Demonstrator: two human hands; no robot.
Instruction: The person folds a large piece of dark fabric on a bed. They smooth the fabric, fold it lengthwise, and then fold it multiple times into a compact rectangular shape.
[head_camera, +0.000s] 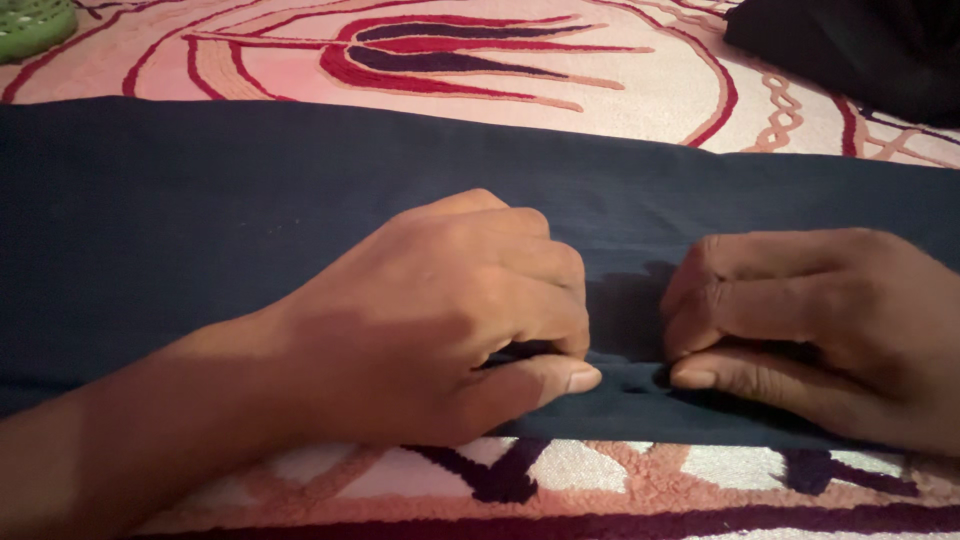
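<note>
Patterned red-cream rug (640, 90) underneath; dark navy cloth (200, 220) spread flat across it. Left hand (450, 320), right hand (800, 330) pinch near edge, grip narrow, apparently holding small fold taut.

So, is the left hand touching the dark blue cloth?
Touching. The head view shows the left hand on the dark blue cloth, pinching its near edge between thumb and fingers.

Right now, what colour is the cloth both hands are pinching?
Dark navy, plain with no pattern, as the head view shows the cloth lying across a patterned cream and red rug.
</note>
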